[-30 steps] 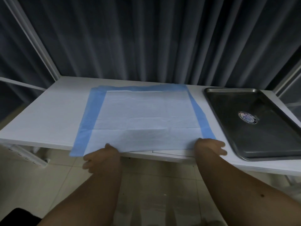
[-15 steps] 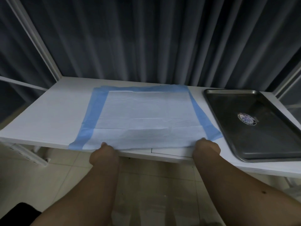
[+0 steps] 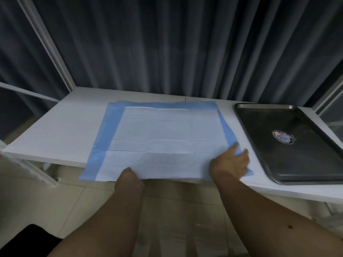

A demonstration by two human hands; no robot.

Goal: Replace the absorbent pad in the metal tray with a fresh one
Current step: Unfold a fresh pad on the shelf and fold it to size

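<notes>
Readying the fresh pad (image 3: pixel 163 138) left of the tray (image 3: pixel 289 145): left hand (image 3: pixel 128 179) pinches its near edge, right hand (image 3: pixel 231 162) lies flat, fingers (image 3: pixel 234 146) straight. Next, probably lifting it rightward into the bare tray.

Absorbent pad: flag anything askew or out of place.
The absorbent pad lies skewed on the table, its near edge hanging past the front. It is outside the metal tray, which is bare.

Dim, bluish interior lighting. Faint sheen on the metal tray (image 3: pixel 297 143); white bench (image 3: pixel 55 132) brightest. Right hand (image 3: pixel 231 161) motion-blurred. Wide-angle distortion bows frame posts at the edges.
</notes>
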